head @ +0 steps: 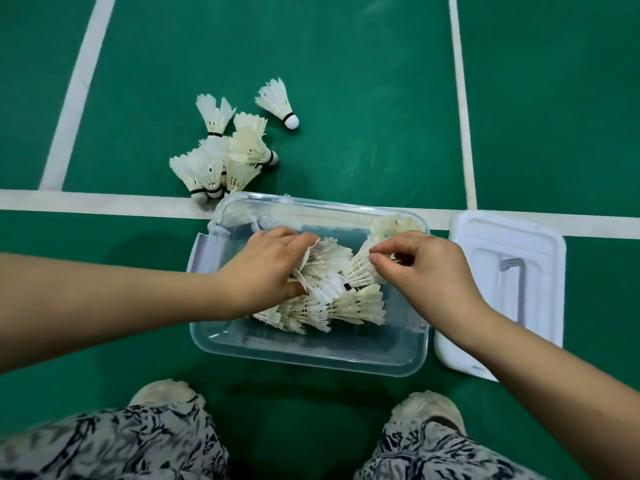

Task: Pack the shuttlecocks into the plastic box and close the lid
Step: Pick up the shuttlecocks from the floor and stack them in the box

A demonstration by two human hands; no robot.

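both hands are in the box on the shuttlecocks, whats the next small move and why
Probably let go and reach the left hand to the pile of shuttlecocks on the floor just beyond the plastic box. Both it and the right hand are settling the shuttlecocks in the box, which has spare room, while the pile and a lone shuttlecock remain outside. The lid lies beside the box, off.

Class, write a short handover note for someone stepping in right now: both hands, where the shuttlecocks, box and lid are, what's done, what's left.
Left hand: in the plastic box, gripping shuttlecocks in the box.
Right hand: over the box, pinching feathers of one of them.
Done: one batch packed.
Left: the pile on the floor beyond the box, and a single shuttlecock near it.
Lid: off, on the floor right of the box; close it last.
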